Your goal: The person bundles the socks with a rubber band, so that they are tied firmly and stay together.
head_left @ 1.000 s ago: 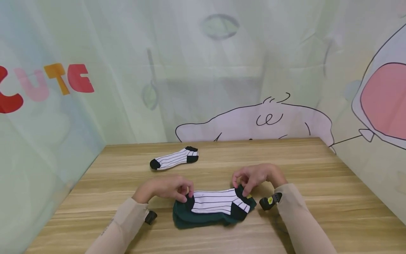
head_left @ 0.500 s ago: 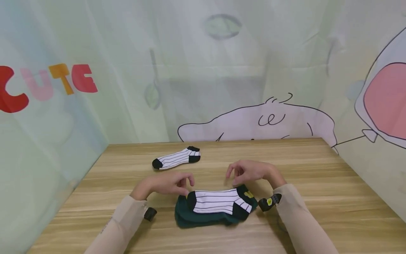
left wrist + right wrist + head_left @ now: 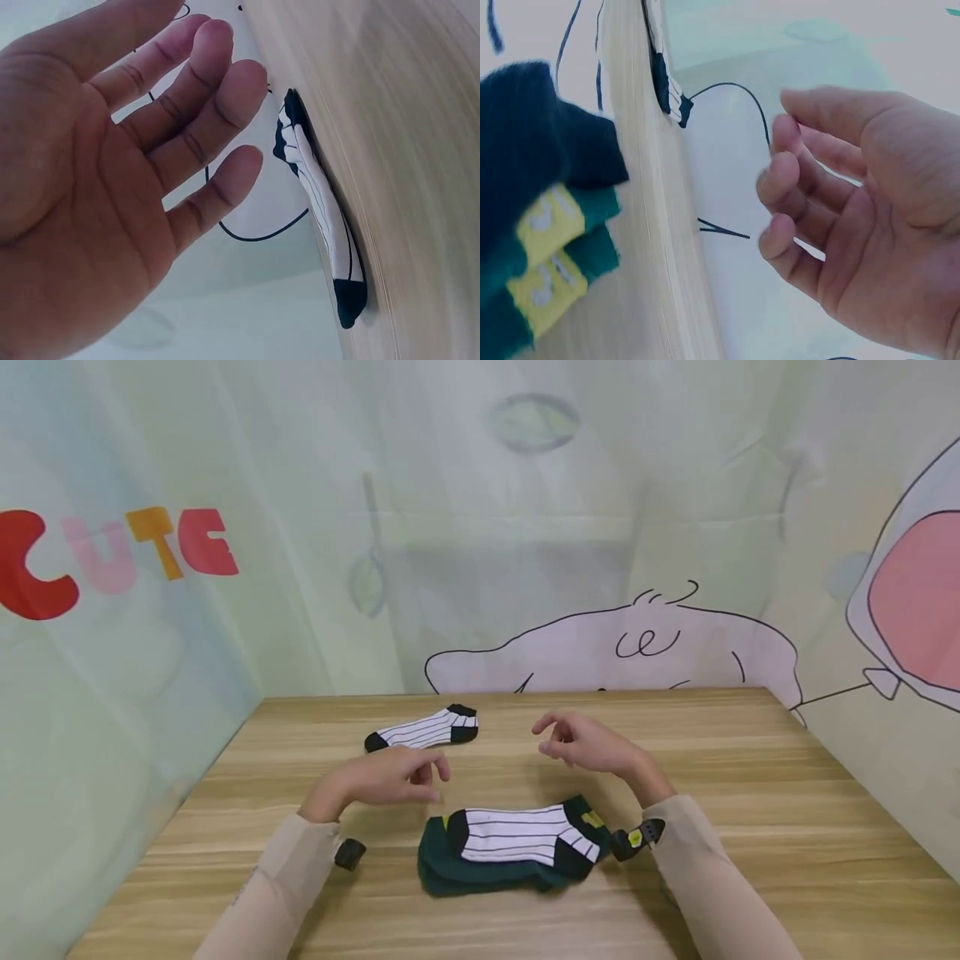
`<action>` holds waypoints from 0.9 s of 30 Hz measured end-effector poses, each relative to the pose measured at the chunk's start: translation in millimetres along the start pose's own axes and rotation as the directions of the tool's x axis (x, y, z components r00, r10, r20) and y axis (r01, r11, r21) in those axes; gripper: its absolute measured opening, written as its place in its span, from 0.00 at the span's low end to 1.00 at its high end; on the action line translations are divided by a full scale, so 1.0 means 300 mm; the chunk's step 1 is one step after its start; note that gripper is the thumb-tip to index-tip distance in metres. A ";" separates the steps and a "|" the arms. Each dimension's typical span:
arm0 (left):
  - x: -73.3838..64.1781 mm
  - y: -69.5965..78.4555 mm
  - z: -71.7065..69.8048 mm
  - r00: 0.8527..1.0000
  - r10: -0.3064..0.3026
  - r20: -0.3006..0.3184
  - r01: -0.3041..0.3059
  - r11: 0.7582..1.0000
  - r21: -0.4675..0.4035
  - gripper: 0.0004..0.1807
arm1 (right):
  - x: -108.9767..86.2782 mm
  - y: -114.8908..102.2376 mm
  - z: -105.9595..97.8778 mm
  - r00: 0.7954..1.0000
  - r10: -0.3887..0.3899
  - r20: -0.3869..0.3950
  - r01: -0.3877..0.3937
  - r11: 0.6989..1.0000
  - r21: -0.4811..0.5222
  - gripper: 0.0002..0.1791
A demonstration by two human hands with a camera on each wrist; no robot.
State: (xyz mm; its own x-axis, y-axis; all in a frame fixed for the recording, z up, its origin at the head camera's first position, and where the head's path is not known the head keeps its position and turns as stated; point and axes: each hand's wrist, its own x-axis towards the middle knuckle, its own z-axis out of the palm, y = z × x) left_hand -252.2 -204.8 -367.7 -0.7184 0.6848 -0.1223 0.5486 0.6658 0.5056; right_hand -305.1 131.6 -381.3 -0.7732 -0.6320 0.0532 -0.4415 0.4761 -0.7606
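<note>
A white ankle sock (image 3: 513, 837) with dark stripes and black toe and heel lies flat on top of dark green socks (image 3: 450, 881), near the table's front. Yellow patches on the green cuffs show in the right wrist view. A matching striped sock (image 3: 420, 730) lies farther back, left of centre. My left hand (image 3: 386, 774) hovers between the two, its fingers loosely bent and holding nothing; in the head view it overlaps the far sock's lower edge. My right hand (image 3: 592, 743) is above the table beyond the pile's cuff end, fingers relaxed, palm bare in the right wrist view.
The wood-grain table (image 3: 750, 827) reaches back to a printed fabric backdrop (image 3: 480, 568) with cartoon drawings and letters. Small black cameras sit at both wrists; the right wrist camera (image 3: 637, 839) is beside the pile's right end.
Both hands have let go of the striped sock on the pile and risen away from it toward the back of the table. The socks stay in place; the head view shifts slightly.
</note>
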 end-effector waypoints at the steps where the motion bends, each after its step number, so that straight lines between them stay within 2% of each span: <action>1: -0.002 -0.002 -0.004 1.000 -0.011 -0.004 0.011 1.000 0.003 0.12 | 0.004 -0.004 0.001 1.000 0.005 -0.024 -0.005 1.000 -0.003 0.15; 6: -0.011 -0.013 -0.026 0.999 0.000 -0.039 0.000 1.000 -0.006 0.11 | 0.024 -0.016 0.005 0.993 0.009 -0.117 -0.010 1.000 -0.013 0.14; 12: -0.033 -0.032 -0.035 0.999 -0.002 -0.048 0.001 1.000 -0.022 0.12 | 0.037 -0.024 0.016 0.990 -0.003 -0.141 0.003 1.000 -0.005 0.14; 20: -0.059 -0.059 -0.055 0.993 -0.055 -0.100 0.052 0.998 -0.031 0.11 | 0.060 -0.039 0.043 0.985 0.020 -0.172 -0.021 1.000 -0.006 0.13; 27: -0.061 -0.061 -0.059 0.984 -0.125 -0.130 0.122 0.992 -0.026 0.11 | 0.094 -0.039 0.060 0.984 0.020 -0.176 -0.020 1.000 0.000 0.14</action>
State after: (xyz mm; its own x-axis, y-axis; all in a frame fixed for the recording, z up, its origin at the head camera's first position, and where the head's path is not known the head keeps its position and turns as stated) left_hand -256.7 -234.7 -359.6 -0.8306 0.5522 -0.0723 0.4455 0.7367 0.5088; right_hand -313.6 97.1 -382.6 -0.8496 -0.5053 0.1511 -0.4258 0.4883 -0.7618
